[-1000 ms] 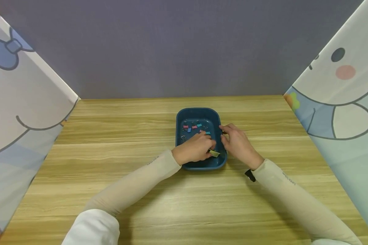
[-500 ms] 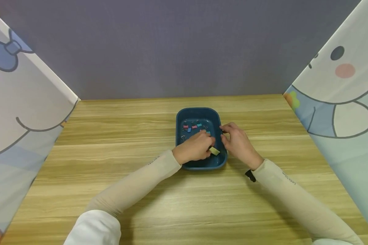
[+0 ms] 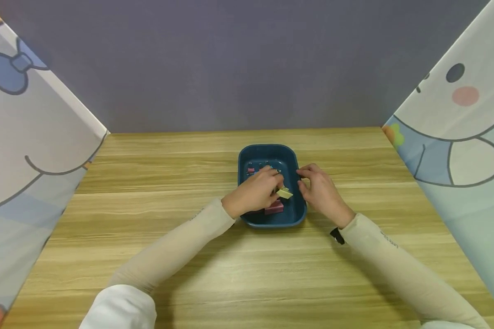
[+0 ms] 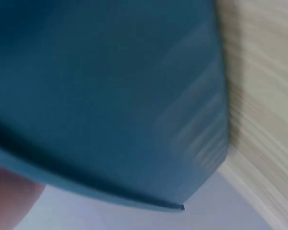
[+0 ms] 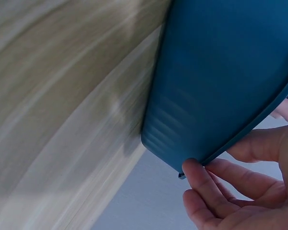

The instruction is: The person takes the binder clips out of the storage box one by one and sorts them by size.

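Observation:
A dark blue plastic bin stands on the wooden table, with binder clips in it. My left hand reaches over its near left part and pinches a yellow binder clip between thumb and fingers. Below that hand a large pink binder clip lies on the bin floor. Smaller clips, among them a small pink clip, lie toward the far end, partly hidden by the hand. My right hand holds the bin's right rim, its fingertips at the edge in the right wrist view.
The wooden tabletop spreads around the bin. A grey panel rises behind it, and cartoon-printed panels stand at left and right. In the left wrist view the bin's outer wall fills most of the picture.
My left hand has shifted slightly up and left with the yellow binder clip, uncovering the large pink clip and covering more small ones. The right hand stays at the rim.

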Tool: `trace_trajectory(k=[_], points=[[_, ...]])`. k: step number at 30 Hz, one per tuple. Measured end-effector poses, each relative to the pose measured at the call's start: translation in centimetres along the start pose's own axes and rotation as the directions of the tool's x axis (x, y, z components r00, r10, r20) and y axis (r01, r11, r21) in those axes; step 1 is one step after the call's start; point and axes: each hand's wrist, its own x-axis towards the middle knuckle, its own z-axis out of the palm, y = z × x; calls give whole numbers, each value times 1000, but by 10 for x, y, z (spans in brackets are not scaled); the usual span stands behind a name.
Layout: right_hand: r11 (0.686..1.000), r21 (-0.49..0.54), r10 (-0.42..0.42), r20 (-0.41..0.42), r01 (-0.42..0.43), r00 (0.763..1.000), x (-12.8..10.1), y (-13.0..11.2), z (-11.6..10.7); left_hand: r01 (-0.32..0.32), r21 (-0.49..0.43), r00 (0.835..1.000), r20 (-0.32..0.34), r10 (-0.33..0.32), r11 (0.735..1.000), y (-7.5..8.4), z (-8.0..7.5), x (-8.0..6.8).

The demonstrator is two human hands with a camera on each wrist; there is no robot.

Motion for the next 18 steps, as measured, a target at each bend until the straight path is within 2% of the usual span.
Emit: trace_trajectory(k=[5, 9, 13, 18], points=[[1000, 3, -9, -5, 9, 1000, 1, 0, 2, -28, 9, 998, -55, 29, 1000, -4, 0, -4], [1000, 7, -13, -11, 13, 1000, 1, 1, 2, -69, -22, 990, -125, 65, 997, -8, -2, -11], [1000, 7, -9, -12, 9, 1000, 1, 1, 3, -126, -40, 970, -213, 115, 991, -13, -4, -18], [1000, 10, -13, -15, 13, 1000, 2, 1, 4, -188, -46, 938, -306, 165, 981, -21, -9, -29]])
